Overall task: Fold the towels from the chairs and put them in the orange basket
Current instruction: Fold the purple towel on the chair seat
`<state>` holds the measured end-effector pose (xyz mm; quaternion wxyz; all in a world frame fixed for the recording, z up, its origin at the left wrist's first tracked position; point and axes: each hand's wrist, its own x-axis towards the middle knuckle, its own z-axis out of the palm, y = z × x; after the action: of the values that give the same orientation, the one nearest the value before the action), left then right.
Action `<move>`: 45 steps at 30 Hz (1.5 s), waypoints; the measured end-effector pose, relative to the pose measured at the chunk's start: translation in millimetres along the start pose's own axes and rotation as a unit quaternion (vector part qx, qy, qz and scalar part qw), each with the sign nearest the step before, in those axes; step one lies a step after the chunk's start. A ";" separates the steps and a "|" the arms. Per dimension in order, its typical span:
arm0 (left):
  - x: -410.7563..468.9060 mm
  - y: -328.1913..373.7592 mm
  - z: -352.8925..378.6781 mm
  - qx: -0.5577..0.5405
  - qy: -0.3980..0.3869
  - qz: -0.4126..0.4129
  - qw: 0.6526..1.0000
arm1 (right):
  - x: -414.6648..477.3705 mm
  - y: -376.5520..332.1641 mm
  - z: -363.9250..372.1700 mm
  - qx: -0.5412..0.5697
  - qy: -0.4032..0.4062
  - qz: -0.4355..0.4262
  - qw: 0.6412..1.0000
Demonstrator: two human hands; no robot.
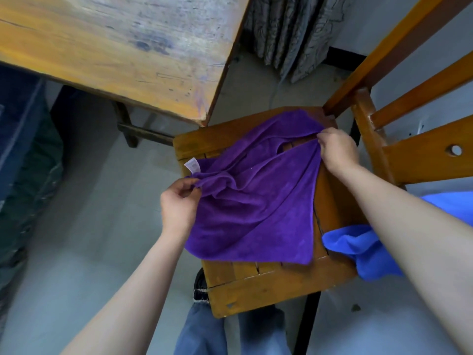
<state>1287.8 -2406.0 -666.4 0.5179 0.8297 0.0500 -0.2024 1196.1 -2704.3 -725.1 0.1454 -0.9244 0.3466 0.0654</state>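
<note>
A purple towel (256, 201) lies partly spread on the seat of a wooden chair (256, 285), with a white label at its left corner. My left hand (178, 206) pinches the towel's left edge just below that label. My right hand (337, 147) pinches the towel's far right corner near the chair back. A blue towel (358, 247) lies bunched at the seat's right edge, partly under my right forearm. The orange basket is not in view.
A worn wooden table (115, 47) stands at the upper left, its corner close to the chair. The chair's slatted back (409, 103) rises at the right. Dark bags (25, 162) sit at the left. A grey curtain (289, 29) hangs behind. My legs are below the seat.
</note>
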 end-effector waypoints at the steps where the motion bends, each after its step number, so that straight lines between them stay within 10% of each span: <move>1: -0.8 0.6 -0.6 0.000 0.001 0.000 1.000 | -5.5 -1.1 -2.6 0.004 0.012 -0.016 1.000; 15: -53.1 68.2 -70.7 -0.059 0.006 0.016 0.998 | -148.9 -45.8 -123.6 0.190 0.175 0.135 0.956; 26: -81.2 126.1 -158.4 -0.344 -0.030 0.036 0.938 | -233.5 -80.8 -220.5 0.336 0.253 0.171 0.891; 45: -115.6 143.7 -197.3 -0.234 -0.073 0.013 0.969 | -273.2 -85.9 -246.8 0.352 0.310 0.155 0.870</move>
<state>1280.3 -2283.7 -425.7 0.7025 0.6688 0.0473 -0.2388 1052.5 -2550.3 -411.1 0.3339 -0.7191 0.5130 -0.3289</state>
